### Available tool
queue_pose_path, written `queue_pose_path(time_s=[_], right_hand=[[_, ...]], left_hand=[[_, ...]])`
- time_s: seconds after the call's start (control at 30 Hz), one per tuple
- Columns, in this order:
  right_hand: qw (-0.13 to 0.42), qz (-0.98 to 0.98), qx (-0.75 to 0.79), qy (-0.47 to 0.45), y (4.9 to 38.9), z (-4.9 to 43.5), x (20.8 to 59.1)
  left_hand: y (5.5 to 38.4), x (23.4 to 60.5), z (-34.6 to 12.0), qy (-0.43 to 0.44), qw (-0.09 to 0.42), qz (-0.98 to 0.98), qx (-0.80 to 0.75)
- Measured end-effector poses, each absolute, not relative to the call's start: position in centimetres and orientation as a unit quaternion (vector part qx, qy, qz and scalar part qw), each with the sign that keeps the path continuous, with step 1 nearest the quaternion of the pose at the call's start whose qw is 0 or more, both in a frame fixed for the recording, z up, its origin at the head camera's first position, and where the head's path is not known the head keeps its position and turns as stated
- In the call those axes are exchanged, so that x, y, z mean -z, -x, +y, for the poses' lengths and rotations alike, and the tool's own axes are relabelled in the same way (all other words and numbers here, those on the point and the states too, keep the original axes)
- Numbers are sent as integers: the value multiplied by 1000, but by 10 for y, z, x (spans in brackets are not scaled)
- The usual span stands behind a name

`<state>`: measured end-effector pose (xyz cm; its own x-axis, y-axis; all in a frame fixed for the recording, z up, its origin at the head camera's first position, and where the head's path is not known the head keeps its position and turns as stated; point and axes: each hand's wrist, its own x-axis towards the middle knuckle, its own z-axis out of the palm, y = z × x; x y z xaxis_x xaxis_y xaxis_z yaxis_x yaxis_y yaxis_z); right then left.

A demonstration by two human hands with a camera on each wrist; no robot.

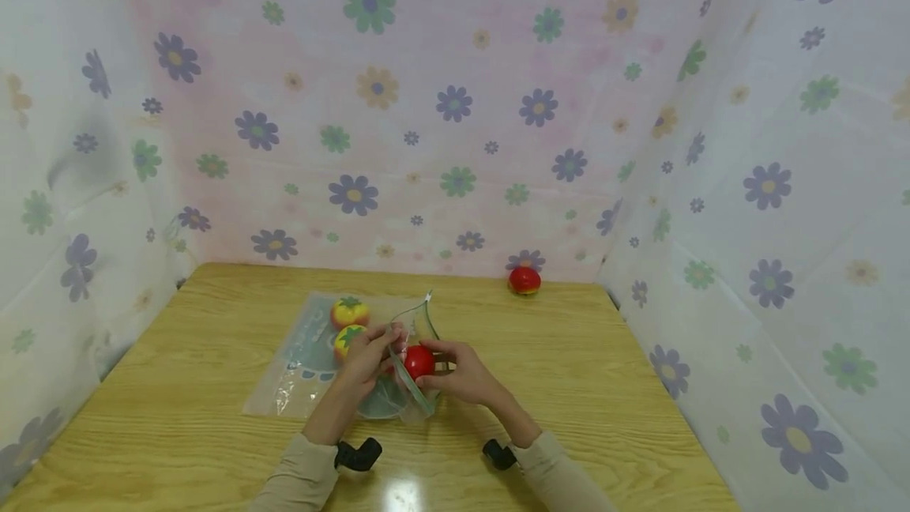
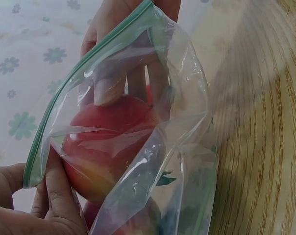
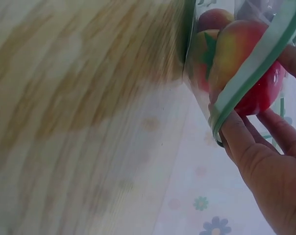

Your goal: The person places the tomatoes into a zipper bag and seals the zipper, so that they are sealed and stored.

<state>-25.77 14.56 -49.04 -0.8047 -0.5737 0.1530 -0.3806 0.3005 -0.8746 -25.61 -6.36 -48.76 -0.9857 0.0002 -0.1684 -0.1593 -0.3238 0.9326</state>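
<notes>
My right hand (image 1: 465,372) holds a shiny red-and-yellow toy fruit (image 1: 419,362) at the mouth of a clear zip bag (image 2: 197,127), fingers spread round it. With its thumb and fingers, my left hand (image 1: 364,355) pinches the bag's green-edged rim on the left side. In the left wrist view the held fruit lies behind clear plastic, fingertips on top of it. More toy fruits with green leaves, one yellowish (image 3: 202,56), show through the plastic in the right wrist view. Two yellow-topped fruits (image 1: 350,312) are left of the hands; whether both lie inside the bag I cannot tell.
Another red toy fruit (image 1: 524,280) sits near the back right of the wooden table (image 1: 569,385). Flat printed plastic (image 1: 273,385) spreads over the left middle. Flower-patterned cloth (image 1: 455,141) encloses the table at the back and both sides.
</notes>
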Motion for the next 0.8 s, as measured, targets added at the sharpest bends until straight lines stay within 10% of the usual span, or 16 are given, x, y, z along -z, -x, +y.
queue_pose_path(time_s=[0.8], right_hand=[[79,808,497,307,263,135,491]], left_hand=[[262,489,-62,81,53,571,-815]])
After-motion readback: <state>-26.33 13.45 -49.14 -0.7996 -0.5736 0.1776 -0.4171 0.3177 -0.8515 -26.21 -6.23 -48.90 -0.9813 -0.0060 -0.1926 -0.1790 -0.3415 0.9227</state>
